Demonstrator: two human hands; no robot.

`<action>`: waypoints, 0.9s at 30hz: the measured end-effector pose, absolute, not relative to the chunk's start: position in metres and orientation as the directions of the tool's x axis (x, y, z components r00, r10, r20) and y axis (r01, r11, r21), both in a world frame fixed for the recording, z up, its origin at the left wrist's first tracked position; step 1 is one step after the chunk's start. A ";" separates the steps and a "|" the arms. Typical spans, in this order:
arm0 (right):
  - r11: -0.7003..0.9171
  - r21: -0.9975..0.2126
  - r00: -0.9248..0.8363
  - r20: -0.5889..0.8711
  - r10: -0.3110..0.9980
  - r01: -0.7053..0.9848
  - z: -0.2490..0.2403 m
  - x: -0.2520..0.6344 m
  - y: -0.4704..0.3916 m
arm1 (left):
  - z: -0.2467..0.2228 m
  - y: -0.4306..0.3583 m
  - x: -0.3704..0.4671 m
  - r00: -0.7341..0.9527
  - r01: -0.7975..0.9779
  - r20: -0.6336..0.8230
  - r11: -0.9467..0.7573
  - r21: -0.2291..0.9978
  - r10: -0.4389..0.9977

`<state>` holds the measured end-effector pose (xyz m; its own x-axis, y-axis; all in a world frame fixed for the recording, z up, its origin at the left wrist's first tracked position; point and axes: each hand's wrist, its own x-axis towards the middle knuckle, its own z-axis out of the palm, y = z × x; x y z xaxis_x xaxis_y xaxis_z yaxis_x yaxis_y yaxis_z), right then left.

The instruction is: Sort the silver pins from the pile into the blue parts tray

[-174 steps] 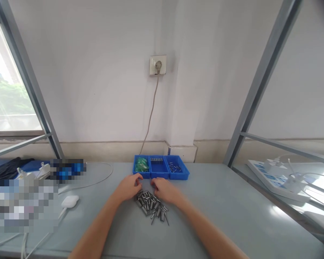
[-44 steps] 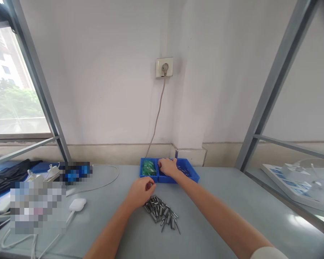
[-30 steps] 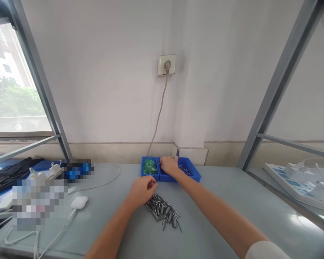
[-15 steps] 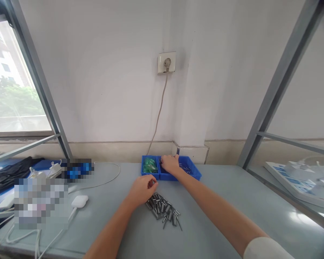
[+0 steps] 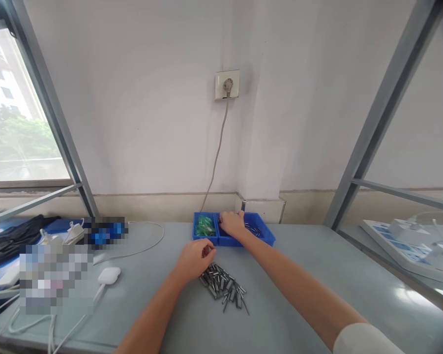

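My left hand (image 5: 196, 258) is curled, its thumb and fingertips drawn together just above a heap of small grey metal rods and cylinders (image 5: 224, 285) on the table. Whatever lies between those fingertips is too small to make out. My right hand (image 5: 232, 224) reaches into the larger compartment of a blue plastic bin (image 5: 267, 238), where dark thin metal pieces (image 5: 252, 228) show beside it. Its fingers bend downward and look closed, but their tips are hidden. A smaller blue bin (image 5: 195, 230) adjoins on the left, with green plastic packets (image 5: 205, 226) inside.
A white charger (image 5: 109, 276) with its cable lies on the left of the grey table (image 5: 298, 305). More cables, a dark cloth (image 5: 14, 241) and blurred items fill the far left. Metal frame posts (image 5: 376, 118) rise at both sides. A power strip (image 5: 405, 246) is at right.
Both hands hold nearly the same pose and place as before. The view has shifted very slightly.
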<state>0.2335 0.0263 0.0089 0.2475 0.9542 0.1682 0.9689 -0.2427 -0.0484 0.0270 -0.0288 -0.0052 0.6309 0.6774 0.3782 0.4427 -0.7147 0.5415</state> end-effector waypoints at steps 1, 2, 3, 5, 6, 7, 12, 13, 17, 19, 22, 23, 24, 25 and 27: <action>-0.243 -0.054 0.249 0.168 0.954 0.969 0.009 0.233 0.026 | -0.005 -0.029 0.027 0.631 0.445 0.377 -0.715 0.540 0.678; -0.243 -0.059 0.250 0.167 0.954 0.968 0.010 0.232 0.025 | -0.005 -0.029 0.027 0.631 0.448 0.374 -0.714 0.538 0.679; -0.243 -0.065 0.251 0.166 0.954 0.968 0.011 0.232 0.024 | -0.005 -0.029 0.027 0.631 0.451 0.372 -0.712 0.538 0.681; -0.239 -0.081 0.249 0.159 0.955 0.968 0.016 0.231 0.022 | -0.005 -0.029 0.027 0.629 0.453 0.369 -0.709 0.540 0.684; -0.235 -0.092 0.248 0.158 0.956 0.968 0.021 0.231 0.020 | -0.005 -0.029 0.027 0.629 0.453 0.369 -0.708 0.542 0.685; -0.230 -0.105 0.245 0.162 0.956 0.967 0.026 0.230 0.017 | -0.005 -0.029 0.027 0.628 0.453 0.368 -0.707 0.543 0.685; -0.126 -0.199 0.172 0.236 0.957 0.972 0.057 0.227 -0.027 | -0.001 -0.029 0.026 0.624 0.452 0.366 -0.701 0.552 0.690; -0.081 -0.218 0.131 0.229 0.965 0.973 0.060 0.224 -0.040 | 0.000 -0.029 0.025 0.623 0.453 0.365 -0.699 0.553 0.692; 0.158 -0.421 -0.139 0.076 0.987 0.893 0.050 0.213 -0.090 | -0.001 -0.026 0.024 0.625 0.454 0.364 -0.702 0.549 0.690; 0.127 -0.446 -0.118 0.049 0.992 0.886 0.036 0.207 -0.102 | -0.004 -0.025 0.023 0.618 0.454 0.371 -0.701 0.550 0.693; 0.065 -0.442 -0.045 0.055 0.997 0.895 0.016 0.202 -0.104 | -0.007 -0.023 0.023 0.608 0.464 0.375 -0.697 0.547 0.700; 0.059 -0.438 -0.038 0.055 0.998 0.897 0.012 0.201 -0.102 | -0.008 -0.023 0.023 0.609 0.468 0.372 -0.696 0.545 0.700; 0.061 -0.432 -0.043 0.052 0.998 0.900 0.008 0.200 -0.101 | -0.008 -0.022 0.024 0.611 0.472 0.367 -0.695 0.542 0.701; 0.069 -0.424 -0.056 0.044 0.997 0.903 0.006 0.200 -0.099 | -0.009 -0.022 0.024 0.614 0.477 0.362 -0.694 0.539 0.702; 0.080 -0.400 -0.076 0.027 0.997 0.913 0.004 0.199 -0.098 | -0.008 -0.022 0.025 0.621 0.487 0.346 -0.692 0.533 0.703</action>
